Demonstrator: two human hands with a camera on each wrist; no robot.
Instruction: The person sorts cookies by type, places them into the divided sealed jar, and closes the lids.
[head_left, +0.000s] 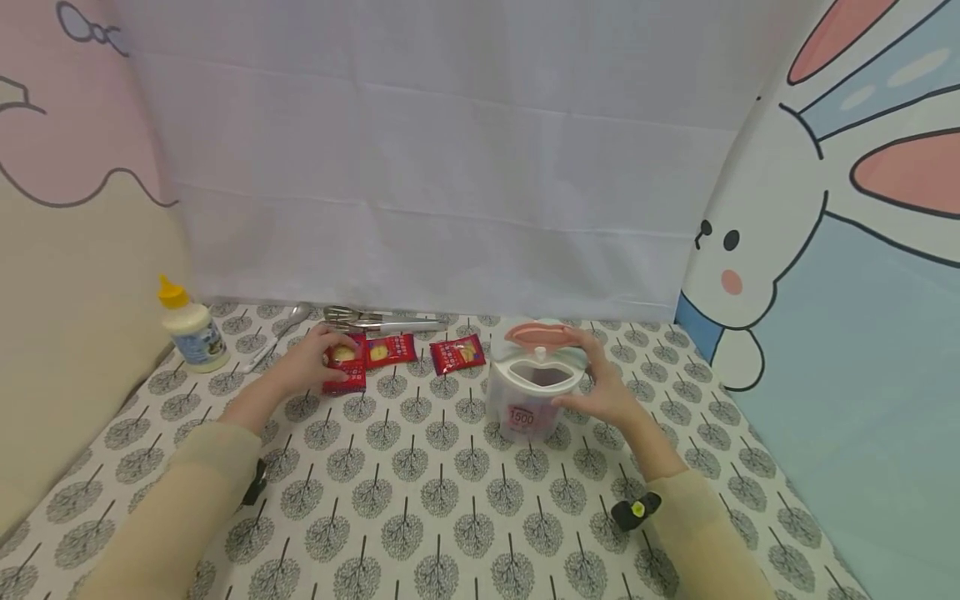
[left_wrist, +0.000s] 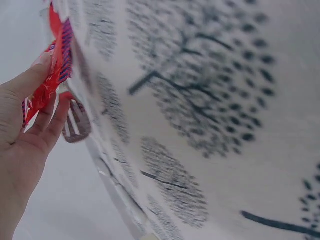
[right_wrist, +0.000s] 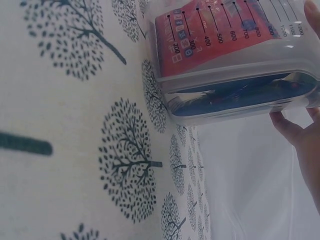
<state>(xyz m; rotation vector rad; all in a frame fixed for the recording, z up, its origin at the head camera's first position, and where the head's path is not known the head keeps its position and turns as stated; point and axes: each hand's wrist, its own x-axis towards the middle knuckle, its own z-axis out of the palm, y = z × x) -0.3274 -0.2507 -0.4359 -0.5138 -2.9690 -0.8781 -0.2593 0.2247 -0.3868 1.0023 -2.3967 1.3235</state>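
Observation:
My left hand [head_left: 311, 360] pinches a red snack packet [head_left: 345, 377] between thumb and fingers. In the left wrist view this packet [left_wrist: 56, 70] tilts up beside the cloth. Two more red packets lie to its right, a near one [head_left: 392, 350] and a farther one [head_left: 457, 354]. My right hand [head_left: 606, 396] holds the top of a clear plastic container [head_left: 525, 408], its fingers at the raised pink flap [head_left: 540, 334] and its thumb by the rim. The container's opening shows uncovered. Through its marked wall, the right wrist view shows a red packet [right_wrist: 215, 37] inside.
A yellow-capped bottle [head_left: 198, 337] stands at the far left. Near it lies a spoon [head_left: 277, 337]. Along the back lie metal-handled utensils [head_left: 405, 326], one with a slotted head [left_wrist: 77, 122]. A white curtain [head_left: 435, 167] hangs behind the tree-patterned cloth [head_left: 442, 467].

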